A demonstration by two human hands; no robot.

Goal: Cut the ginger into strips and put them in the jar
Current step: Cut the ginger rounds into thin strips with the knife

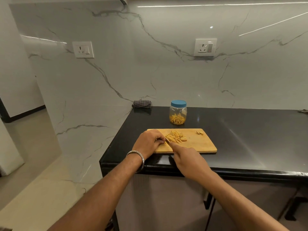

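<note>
Many light, stiff yellow ginger strips [175, 136] lie mid-way along the wooden cutting board [200, 144], best pinched in bunches; left hand [148, 142] fingers curl on ginger beside them, right hand [188, 157] grasps the knife [167, 140].

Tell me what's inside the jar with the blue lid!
The clear plastic jar with a blue lid holds yellow ginger strips, piled in its lower part. The upper part looks empty. The blue lid hides whatever sits right under the rim.
</note>
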